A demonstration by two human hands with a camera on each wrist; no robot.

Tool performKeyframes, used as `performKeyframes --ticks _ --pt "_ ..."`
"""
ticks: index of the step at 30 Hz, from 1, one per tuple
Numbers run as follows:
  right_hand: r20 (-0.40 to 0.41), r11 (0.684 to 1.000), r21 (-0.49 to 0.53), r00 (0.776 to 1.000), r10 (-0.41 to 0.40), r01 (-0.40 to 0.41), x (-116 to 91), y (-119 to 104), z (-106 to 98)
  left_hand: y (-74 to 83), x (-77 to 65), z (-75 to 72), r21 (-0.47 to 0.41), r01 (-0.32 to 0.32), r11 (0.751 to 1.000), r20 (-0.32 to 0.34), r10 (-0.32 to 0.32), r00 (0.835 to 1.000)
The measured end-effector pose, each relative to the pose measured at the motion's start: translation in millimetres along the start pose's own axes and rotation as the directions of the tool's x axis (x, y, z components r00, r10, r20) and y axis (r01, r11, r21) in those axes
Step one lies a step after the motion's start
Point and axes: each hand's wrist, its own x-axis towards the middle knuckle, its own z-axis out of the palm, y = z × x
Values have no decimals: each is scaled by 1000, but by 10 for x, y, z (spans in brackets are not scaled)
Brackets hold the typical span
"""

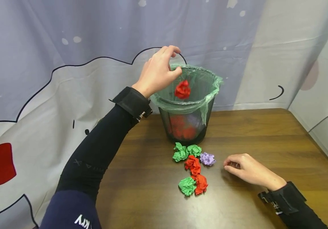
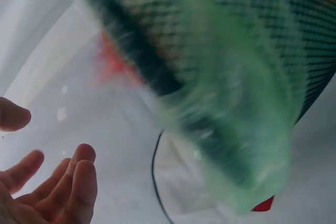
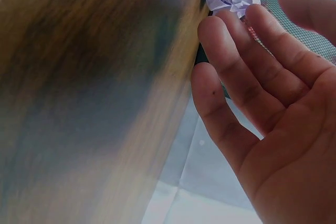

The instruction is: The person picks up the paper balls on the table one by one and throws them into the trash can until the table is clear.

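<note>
My left hand [image 1: 161, 68] is raised over the left rim of a black mesh bin [image 1: 187, 117], thumb and fingers spread apart. Just below it, in the bin's mouth, a crumpled red paper ball [image 1: 182, 90] hangs in the air, out of the hand's touch. In the left wrist view that red ball [image 2: 115, 61] is a blur beyond the rim. My right hand [image 1: 247, 168] rests low by the table, fingers loosely bent and holding nothing. Nearest to it lies a crumpled purple paper ball [image 1: 208, 159], also seen past the fingertips in the right wrist view.
A green plastic liner [image 1: 178, 106] folds over the bin's rim; red and purple paper shows through the mesh. In front of the bin, several green paper balls [image 1: 187, 186] and red paper balls [image 1: 200, 184] lie on the wooden table [image 1: 141, 190]. A patterned curtain [image 1: 95, 31] hangs behind.
</note>
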Motion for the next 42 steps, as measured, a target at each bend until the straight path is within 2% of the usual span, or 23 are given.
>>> performKeyframes --ticks 4,8,20,29,33,42 --pt "1 1000 4 1000 7 -7 -1 5 20 -86 -66 82 13 -22 1000 -4 23 1000" --pt "-11 1000 8 1000 7 -7 3 6 33 -151 -162 104 -7 -33 999 -17 33 999" --pt "-49 1000 13 998 -28 29 91 -9 62 -318 -725 134 -49 -104 993 -117 98 988" --pt "-107 995 -47 990 -89 85 125 -17 71 -380 -1123 230 -72 -155 985 -227 135 965" --pt "-120 993 -70 988 -99 91 143 -22 73 -406 -1260 274 -84 -158 984 -246 133 960" --pt "-97 996 -50 992 -78 73 178 -31 77 -458 -1522 409 -101 -164 981 -253 134 958"
